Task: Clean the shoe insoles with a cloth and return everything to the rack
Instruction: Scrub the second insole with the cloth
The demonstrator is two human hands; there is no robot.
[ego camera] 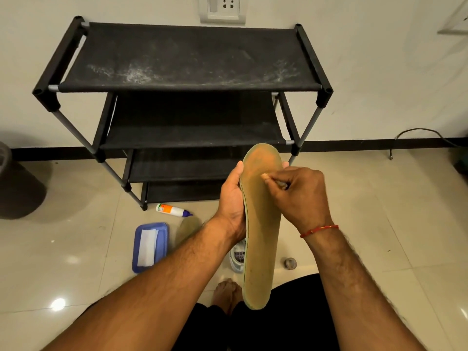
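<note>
Insole (262,224) held upright before shoe rack (187,57): L hand (231,196) grips its edge, R hand (298,193) pinches a wad (266,176) against its forepart. Wiping looks underway; shoe (236,259), bottle (172,210), blue tray (138,249) w/ white cloth (148,247) on floor, not yet racked.

Both bare forearms reach in from below and meet in front of the chest. The left hand (231,198) stands edge-on, palm turned inward, and grips the insole (260,236) from behind. Its thumb lies along the near edge and its fingertips (285,164) peek out past the far one. The right hand (301,196) is bent at the wrist with knuckles up and fingers curled, pinching a small pale wad (266,176), perhaps cloth, against the insole's face. A red thread (319,230) circles the right wrist.
</note>
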